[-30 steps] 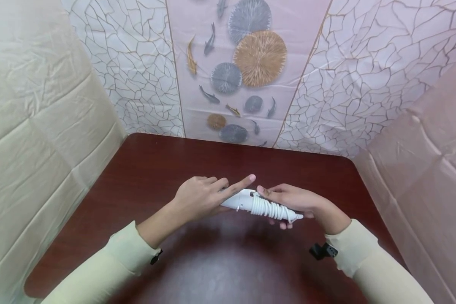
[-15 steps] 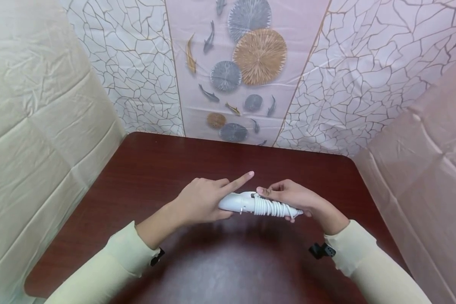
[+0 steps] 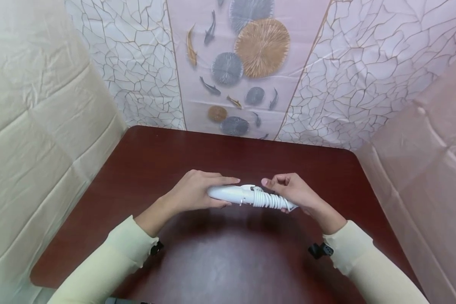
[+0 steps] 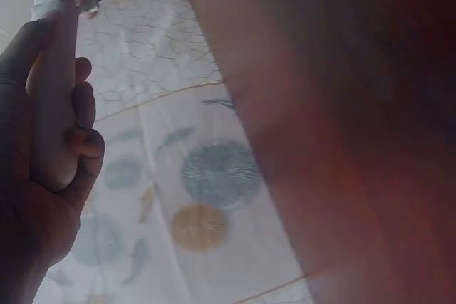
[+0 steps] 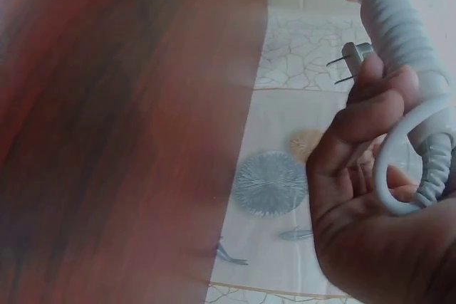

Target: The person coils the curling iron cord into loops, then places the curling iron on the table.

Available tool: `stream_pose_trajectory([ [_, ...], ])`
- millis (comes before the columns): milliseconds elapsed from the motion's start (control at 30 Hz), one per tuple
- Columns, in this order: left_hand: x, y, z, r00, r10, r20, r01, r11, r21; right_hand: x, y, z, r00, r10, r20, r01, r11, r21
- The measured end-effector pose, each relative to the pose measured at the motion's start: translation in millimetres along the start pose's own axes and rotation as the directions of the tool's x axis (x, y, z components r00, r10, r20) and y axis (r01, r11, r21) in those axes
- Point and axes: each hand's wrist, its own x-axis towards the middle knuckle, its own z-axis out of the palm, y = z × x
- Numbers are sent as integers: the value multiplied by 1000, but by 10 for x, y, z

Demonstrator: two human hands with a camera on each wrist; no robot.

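A slim white hand-held appliance, its exact kind unclear, is held across the space above the table. White cord is wound in several turns round its right part. My left hand grips the smooth rounded end, thumb on the near side and fingers on the far side, as the left wrist view also shows. My right hand holds the corded end with bent fingers. In the right wrist view a two-pin plug sticks out beside the fingertips, and a loop of cord hangs by the palm.
A dark red-brown table lies below the hands. Behind it rises a patterned cloth wall, with beige cloth on the left and pinkish cloth on the right. A dark object's edge shows at the bottom.
The appliance has shifted slightly left and up in the head view. My left index finger, raised before, now lies along the appliance. My right thumb has moved a little away from the cord's top.
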Motion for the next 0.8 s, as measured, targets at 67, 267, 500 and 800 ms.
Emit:
stream_pose_trajectory([
  [67,-34,-47,54,1000,-31,-6,30,999,-45,-7,52,4,998,-66,-24,66,998,9],
  [267,-110,-140,146,994,-108,6,108,989,-103,-52,225,-19,948,-319,-7,315,938,-144],
  [500,-144,-194,249,991,-128,34,128,992,-2,-22,405,36,838,-544,46,508,746,-431],
  [800,-145,-252,517,972,-123,202,110,991,74,-17,730,269,737,-668,108,601,573,-557],
])
